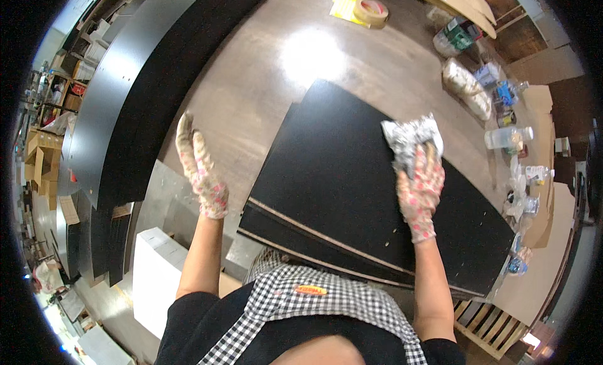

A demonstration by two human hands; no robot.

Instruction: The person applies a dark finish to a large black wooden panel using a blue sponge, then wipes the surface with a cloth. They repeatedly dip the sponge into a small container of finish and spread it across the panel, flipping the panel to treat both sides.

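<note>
Two gloved hands are up over the stack of black panels (352, 195). The right hand (419, 189) presses a crumpled grey-white cloth (411, 137) onto the top panel near its far right edge, fingers closed over the wad. The left hand (200, 167) hovers off the stack's left side, fingers straight and together, holding nothing. Judging by the cloth's place, wiping looks underway; how much surface remains I cannot tell.
</note>
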